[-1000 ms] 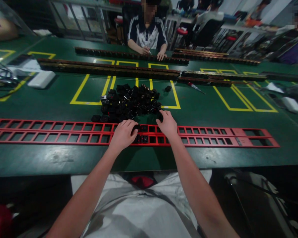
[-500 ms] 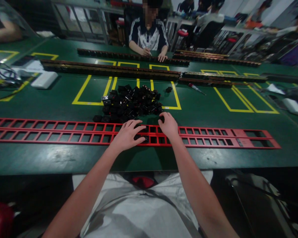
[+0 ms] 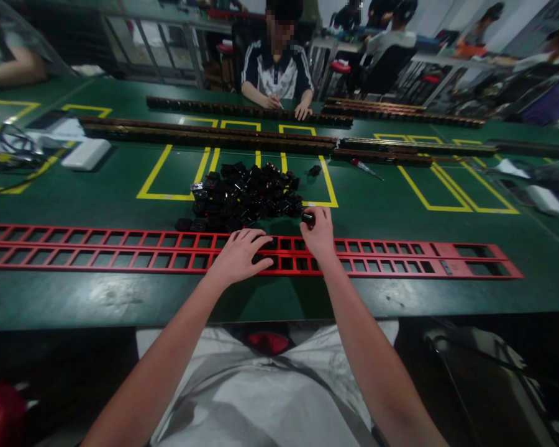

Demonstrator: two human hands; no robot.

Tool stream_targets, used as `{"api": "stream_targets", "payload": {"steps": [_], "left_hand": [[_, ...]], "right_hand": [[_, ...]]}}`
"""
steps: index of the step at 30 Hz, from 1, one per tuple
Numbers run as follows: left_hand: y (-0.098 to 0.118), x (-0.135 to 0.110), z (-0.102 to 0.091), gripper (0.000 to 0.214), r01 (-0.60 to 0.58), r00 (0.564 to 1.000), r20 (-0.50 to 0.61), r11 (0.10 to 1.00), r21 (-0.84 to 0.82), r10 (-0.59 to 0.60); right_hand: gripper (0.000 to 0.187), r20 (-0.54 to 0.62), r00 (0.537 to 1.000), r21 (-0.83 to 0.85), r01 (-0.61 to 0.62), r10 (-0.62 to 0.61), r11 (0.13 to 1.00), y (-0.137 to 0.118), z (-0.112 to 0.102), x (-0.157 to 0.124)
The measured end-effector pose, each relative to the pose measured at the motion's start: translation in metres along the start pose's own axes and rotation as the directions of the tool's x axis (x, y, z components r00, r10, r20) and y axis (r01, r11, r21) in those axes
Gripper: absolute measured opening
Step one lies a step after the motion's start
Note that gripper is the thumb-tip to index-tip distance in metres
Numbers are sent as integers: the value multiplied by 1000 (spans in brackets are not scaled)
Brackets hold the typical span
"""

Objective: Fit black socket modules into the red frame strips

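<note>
A long red frame (image 3: 377, 256) with two rows of rectangular openings lies across the table in front of me. My left hand (image 3: 240, 256) rests over its middle, thumb and fingers apart, beside a small black part (image 3: 271, 243) seated in an opening. My fingers partly cover that spot. My right hand (image 3: 319, 233) is just beyond the frame's far edge, pinching a small black block (image 3: 308, 218) between thumb and fingers. A heap of small black parts (image 3: 246, 192) lies behind the frame, left of my right hand.
One loose black part (image 3: 315, 170) lies apart from the heap. Behind it are a screwdriver (image 3: 367, 169) and long dark strips (image 3: 205, 133). A co-worker (image 3: 277, 74) sits opposite, hands on another strip. At left are a white box (image 3: 86, 155) and cables (image 3: 16, 146).
My right hand has tilted up slightly, and the black block in its fingers now shows. My left hand stays over the frame, almost unmoved.
</note>
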State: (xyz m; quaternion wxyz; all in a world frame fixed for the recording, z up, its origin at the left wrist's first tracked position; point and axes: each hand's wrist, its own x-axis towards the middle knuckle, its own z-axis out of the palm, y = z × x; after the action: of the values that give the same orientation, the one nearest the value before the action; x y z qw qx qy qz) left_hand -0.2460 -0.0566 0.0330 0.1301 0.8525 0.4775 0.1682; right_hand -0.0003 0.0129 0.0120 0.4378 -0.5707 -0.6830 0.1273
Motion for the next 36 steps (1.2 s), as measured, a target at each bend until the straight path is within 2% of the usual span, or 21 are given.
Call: {"api": "stream_targets", "payload": {"steps": [5, 10, 14, 17, 20, 23, 28, 32, 36], "left_hand": [[14, 1, 4, 49, 49, 997, -65, 998, 40, -46], [15, 1, 7, 50, 59, 995, -77, 998, 17, -58], [13, 1, 6, 52, 60, 996, -65, 998, 16, -59], [14, 2, 5, 52, 58, 996, -66, 998, 19, -56], [14, 2, 6, 51, 58, 996, -71, 998, 21, -57], [13, 1, 7, 51, 54, 996, -71, 998, 26, -52], [11, -1, 9, 50, 49, 996, -71, 998, 26, -47], [13, -2, 8, 49, 51, 995, -83, 998, 25, -48], [14, -1, 7, 49, 46, 996, -80, 999, 28, -43]], "right_hand": [[32, 24, 999, 17, 23, -23, 1000, 2, -1, 0], [38, 61, 995, 132, 74, -83, 988, 1, -4, 0], [36, 25, 1000, 317, 2, -11, 949, -1, -11, -13], [39, 58, 996, 378, -79, 62, 923, -5, -16, -30], [35, 120, 989, 348, -119, 81, 930, -10, -18, -42], [31, 163, 985, 281, -101, 56, 954, -15, -18, -44], [46, 239, 970, 193, 5, -52, 981, -23, -23, -43], [45, 257, 957, 201, 87, -138, 976, -26, -25, -44], [46, 228, 962, 169, 115, -153, 979, -26, -23, -46]]}}
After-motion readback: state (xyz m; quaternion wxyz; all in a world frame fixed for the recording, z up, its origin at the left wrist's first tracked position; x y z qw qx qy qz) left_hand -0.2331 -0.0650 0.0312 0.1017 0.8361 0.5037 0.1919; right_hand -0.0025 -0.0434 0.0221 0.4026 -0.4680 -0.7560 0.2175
